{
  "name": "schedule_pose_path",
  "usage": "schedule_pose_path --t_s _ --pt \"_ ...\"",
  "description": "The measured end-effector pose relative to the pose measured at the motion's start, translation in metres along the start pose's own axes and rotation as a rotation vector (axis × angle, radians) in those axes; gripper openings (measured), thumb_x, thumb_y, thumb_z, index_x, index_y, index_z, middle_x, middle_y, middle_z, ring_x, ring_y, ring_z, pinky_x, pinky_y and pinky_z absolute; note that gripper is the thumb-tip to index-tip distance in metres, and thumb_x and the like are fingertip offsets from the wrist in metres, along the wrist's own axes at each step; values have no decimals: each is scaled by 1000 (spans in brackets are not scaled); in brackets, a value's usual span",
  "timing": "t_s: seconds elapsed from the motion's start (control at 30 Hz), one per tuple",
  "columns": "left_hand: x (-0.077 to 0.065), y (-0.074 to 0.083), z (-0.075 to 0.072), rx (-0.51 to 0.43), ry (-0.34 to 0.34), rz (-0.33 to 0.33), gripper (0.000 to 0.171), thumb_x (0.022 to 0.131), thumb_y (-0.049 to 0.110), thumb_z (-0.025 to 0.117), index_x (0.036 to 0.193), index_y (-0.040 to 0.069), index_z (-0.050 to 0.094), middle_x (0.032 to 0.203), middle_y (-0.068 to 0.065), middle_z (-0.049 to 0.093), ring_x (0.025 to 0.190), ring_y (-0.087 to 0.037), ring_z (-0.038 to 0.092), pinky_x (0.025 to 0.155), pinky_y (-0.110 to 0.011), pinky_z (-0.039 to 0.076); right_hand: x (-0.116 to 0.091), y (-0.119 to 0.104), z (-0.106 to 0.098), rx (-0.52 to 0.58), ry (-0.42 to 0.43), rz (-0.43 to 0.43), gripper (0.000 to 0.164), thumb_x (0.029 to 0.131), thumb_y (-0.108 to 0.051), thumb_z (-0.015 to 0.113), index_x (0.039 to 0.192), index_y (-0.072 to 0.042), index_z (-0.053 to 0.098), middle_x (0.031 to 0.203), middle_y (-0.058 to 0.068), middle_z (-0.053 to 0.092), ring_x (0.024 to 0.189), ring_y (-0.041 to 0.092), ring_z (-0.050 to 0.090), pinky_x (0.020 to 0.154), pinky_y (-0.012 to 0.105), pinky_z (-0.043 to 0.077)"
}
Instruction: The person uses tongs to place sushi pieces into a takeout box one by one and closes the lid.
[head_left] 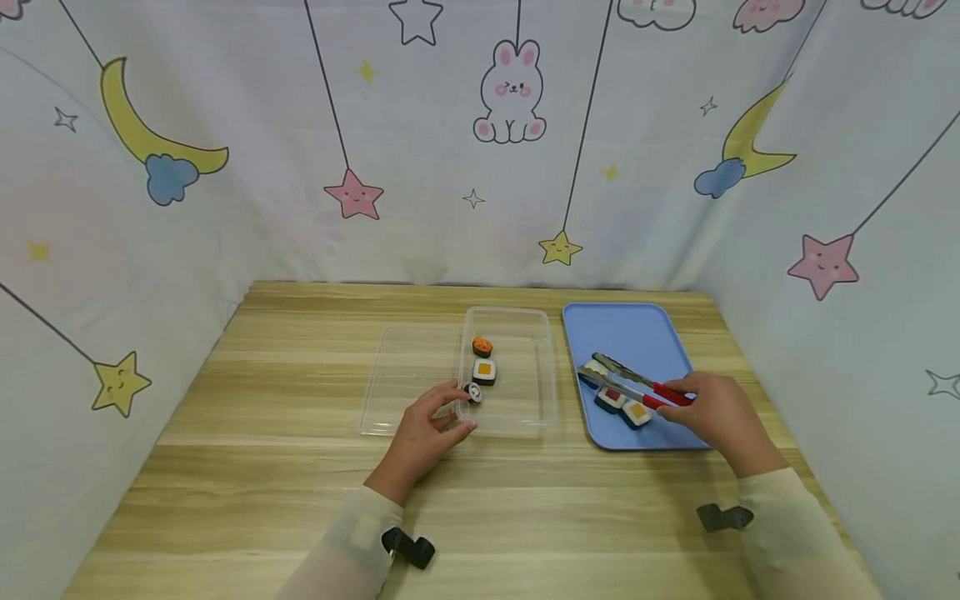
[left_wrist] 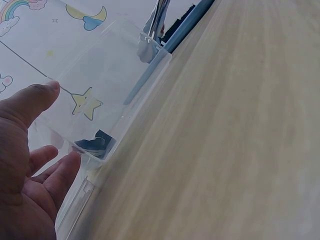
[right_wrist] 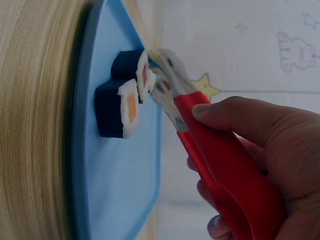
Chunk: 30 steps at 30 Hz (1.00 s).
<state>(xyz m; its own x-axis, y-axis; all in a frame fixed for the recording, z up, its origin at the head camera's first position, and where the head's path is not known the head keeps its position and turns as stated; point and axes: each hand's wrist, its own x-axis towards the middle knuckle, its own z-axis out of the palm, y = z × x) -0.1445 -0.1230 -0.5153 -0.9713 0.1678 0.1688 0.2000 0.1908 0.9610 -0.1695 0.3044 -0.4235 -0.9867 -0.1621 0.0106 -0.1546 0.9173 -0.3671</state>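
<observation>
My right hand holds a pair of tongs by their red handles, thumb on one side and fingers on the other. The metal tips reach a sushi roll on the blue tray; whether they pinch it I cannot tell. Two more sushi rolls, one with a red centre and one with an orange centre, lie close by. My left hand is at the near left corner of a clear plastic box, fingers extended and touching its wall. Inside the box, a small round roll sits beside the fingertips.
Along the box's left side lie an orange-topped sushi piece and a square roll with an orange centre. A clear lid lies left of the box on the wooden table. A patterned curtain rises behind.
</observation>
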Motion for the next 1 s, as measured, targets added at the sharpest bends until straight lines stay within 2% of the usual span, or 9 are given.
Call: schedule_pose_path --t_s 0.1,0.23,0.43,0.53,0.8,1.0 --pt "0 -1 -1 -3 -4 8 37 87 -4 81 121 -6 67 154 -25 47 139 -39 51 103 -43 56 0 0 0 6 0 13 44 85 -27 87 117 1 77 108 20 74 94 33 67 77 51 60" --pt "1 -12 -2 -10 -2 26 38 87 1 83 122 0 69 154 -20 49 140 -33 51 102 -38 57 0 -1 -1 9 11 15 45 85 -27 87 118 1 77 108 21 74 93 33 67 76 50 61" --pt "0 0 1 -5 1 3 38 87 -5 81 122 -8 67 154 -27 46 140 -39 49 104 -47 55 0 -1 -3 2 40 -10 42 84 -24 87 117 1 77 103 18 75 85 29 66 70 45 60" --pt "1 0 1 -6 0 4 38 87 -6 81 122 -9 66 154 -29 45 140 -41 49 104 -50 55 1 -1 -4 -1 57 -16 42 84 -23 87 117 0 77 102 18 75 83 28 65 67 42 59" --pt "2 -13 -2 -13 -7 9 39 87 2 84 122 1 69 155 -18 48 140 -32 51 102 -38 57 4 -5 -6 24 76 -7 46 85 -23 88 120 3 75 103 21 73 83 30 65 64 37 59" --pt "2 -16 -4 -29 -16 20 38 87 6 85 122 2 70 155 -17 48 141 -31 51 102 -36 57 7 -9 -9 33 101 -19 46 85 -24 88 120 2 75 99 18 73 82 30 64 62 34 55"
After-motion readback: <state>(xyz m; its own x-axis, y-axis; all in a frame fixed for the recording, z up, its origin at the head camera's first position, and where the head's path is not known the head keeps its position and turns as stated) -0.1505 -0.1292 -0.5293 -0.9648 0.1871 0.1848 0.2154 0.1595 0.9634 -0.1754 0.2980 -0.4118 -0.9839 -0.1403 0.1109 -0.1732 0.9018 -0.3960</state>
